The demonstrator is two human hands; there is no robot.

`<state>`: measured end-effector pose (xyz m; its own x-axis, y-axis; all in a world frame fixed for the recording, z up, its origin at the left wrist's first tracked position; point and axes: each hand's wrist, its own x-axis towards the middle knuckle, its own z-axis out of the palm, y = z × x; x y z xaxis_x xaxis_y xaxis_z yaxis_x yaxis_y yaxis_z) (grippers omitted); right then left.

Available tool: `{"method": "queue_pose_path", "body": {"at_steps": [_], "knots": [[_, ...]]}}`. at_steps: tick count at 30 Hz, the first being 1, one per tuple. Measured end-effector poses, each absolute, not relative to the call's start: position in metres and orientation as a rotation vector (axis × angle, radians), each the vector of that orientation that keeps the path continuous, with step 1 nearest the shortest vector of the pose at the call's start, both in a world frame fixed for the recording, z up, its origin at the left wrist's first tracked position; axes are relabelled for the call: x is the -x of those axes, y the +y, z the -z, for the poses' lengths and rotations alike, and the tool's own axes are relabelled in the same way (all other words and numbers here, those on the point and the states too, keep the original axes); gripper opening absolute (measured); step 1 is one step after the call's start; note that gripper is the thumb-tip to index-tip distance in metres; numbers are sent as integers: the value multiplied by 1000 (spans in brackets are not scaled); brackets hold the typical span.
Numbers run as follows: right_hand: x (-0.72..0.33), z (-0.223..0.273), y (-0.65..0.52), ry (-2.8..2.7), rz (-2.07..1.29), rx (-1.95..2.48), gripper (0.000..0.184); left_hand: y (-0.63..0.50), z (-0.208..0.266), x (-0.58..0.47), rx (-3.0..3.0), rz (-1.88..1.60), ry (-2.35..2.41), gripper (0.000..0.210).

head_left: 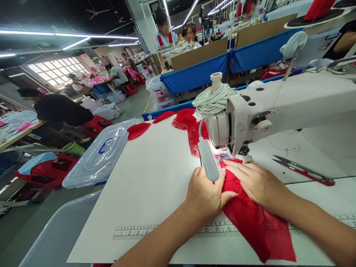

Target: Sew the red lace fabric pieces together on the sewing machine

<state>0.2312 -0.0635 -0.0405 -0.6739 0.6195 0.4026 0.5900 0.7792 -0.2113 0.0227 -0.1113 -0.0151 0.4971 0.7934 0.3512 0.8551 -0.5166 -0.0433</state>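
Note:
A strip of sheer red fabric runs from the needle area of a white sewing machine toward the table's front edge. My left hand grips the fabric's left edge near the presser foot, its thumb lying over the cloth and some fingers hidden behind the lamp. Flat on the fabric's right side rests my right hand, fingers stretched toward the needle. A grey lamp on a bent neck lights the sewing spot. More red fabric lies behind the needle.
Thread snips with a red handle lie right of my right hand. A printed ruler scale crosses the white tabletop. Lidded plastic bins stand to the left. A coil of pale cord sits on the machine head. Several people work beyond.

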Motion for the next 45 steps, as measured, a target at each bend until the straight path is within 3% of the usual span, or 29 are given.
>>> {"method": "queue_pose_path", "body": {"at_steps": [14, 19, 28, 45], "knots": [[-232, 39, -58, -2543, -116, 869, 40, -105, 19, -19, 2497, 455, -1353, 62], [-233, 38, -64, -2435, -108, 789, 45, -102, 9, -14, 2623, 567, -1090, 71], [-240, 35, -75, -2479, -52, 719, 35, -102, 1, -12, 2789, 498, -1151, 55], [-240, 43, -74, -2420, -68, 724, 32, -113, 8, -14, 2574, 531, -1123, 85]]}}
